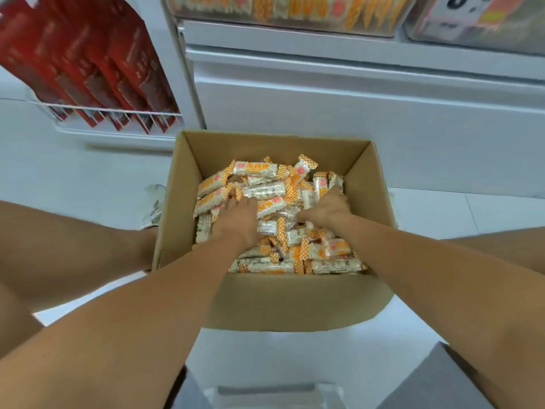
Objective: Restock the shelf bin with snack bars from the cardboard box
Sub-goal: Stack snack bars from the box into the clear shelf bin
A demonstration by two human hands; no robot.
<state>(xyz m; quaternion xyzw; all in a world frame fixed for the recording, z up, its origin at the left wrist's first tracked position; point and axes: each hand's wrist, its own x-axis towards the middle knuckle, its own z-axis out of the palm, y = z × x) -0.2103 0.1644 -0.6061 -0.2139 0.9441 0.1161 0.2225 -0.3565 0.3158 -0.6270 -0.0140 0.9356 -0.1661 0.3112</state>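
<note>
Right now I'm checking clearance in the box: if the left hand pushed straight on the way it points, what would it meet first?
More snack bars: the left hand already rests on the pile. Beyond them is probably the cardboard box's far wall, though depth is unclear.

An open cardboard box [295, 302] sits on the white floor [88, 178] between the person's knees, heaped with snack bars [259, 169] in white and orange wrappers. Both hands are down in the heap: the left hand [239, 215] lies palm-down on the bars, and the right hand [330, 206] has its fingers dug in among them. Above, a shelf bin [295, 13] holds the same bars. Red packets [97, 69] stand in a wire rack to the left.
</note>
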